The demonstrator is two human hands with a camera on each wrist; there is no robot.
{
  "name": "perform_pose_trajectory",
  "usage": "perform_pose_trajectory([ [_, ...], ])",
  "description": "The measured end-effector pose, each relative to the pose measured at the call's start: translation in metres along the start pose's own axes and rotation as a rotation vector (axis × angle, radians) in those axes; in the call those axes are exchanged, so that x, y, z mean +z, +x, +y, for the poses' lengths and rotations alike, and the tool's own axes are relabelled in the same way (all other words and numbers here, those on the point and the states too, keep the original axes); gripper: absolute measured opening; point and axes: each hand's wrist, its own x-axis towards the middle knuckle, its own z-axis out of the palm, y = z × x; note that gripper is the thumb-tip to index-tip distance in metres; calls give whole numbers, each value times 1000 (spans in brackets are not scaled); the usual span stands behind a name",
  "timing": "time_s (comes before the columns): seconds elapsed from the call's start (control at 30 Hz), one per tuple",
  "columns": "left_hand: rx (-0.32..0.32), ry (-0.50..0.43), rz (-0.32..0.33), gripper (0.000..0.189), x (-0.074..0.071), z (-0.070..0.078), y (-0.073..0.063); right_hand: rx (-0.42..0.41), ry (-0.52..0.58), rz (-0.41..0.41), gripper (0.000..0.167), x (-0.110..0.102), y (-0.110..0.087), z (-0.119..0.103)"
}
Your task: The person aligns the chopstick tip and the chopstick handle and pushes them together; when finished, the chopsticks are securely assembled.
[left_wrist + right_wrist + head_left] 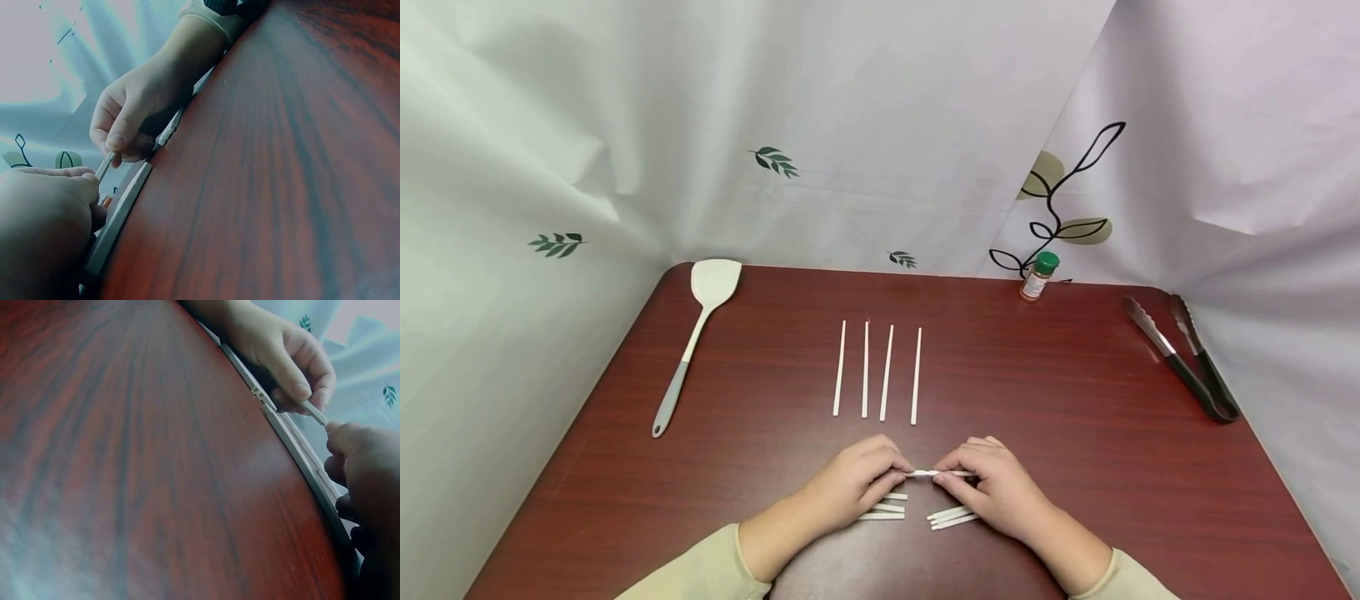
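Lying farthest left on the worktop (760,350) is one spatula (695,335), white with a grey handle. Next, beyond the hands, four white sticks (840,367) lie in a row, none touching another. The left hand (859,481) is in front of them, its grip pinched on the left part of the held stick (925,473), which spans the gap between the two hands over the near middle of the worktop; whether it is whole or in two parts cannot be told. It looks light, stiff and rather brittle, dry enough not to slip, so a thumb-and-fingertip hold on each side should suit, while bending would probably snap it. Beside the left hand, three loose pieces (889,508) show, partly covered; further right, three more pieces (951,518) lie close together, partly hidden by the right hand (1000,483). That hand's grip is likewise clamped on the held stick's right part. Beyond it stands one green-capped bottle (1035,286), and farthest right lies one pair of tongs (1187,380), arms spread.
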Motion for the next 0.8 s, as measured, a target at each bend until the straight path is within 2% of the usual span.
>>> perform_pose_trajectory([
  [0.13,-20,-3,-7,11,0,1,1,13,4,6,4,1,-1,0],
  [0.33,-40,6,-8,14,0,4,2,24,-1,-3,19,1,-2,0],
  [0.53,-65,16,-23,12,0,6,2,34,11,0,20,1,-2,0],
  [0.8,14,50,6,12,0,6,3,23,101,-1,22,1,-1,-2],
])
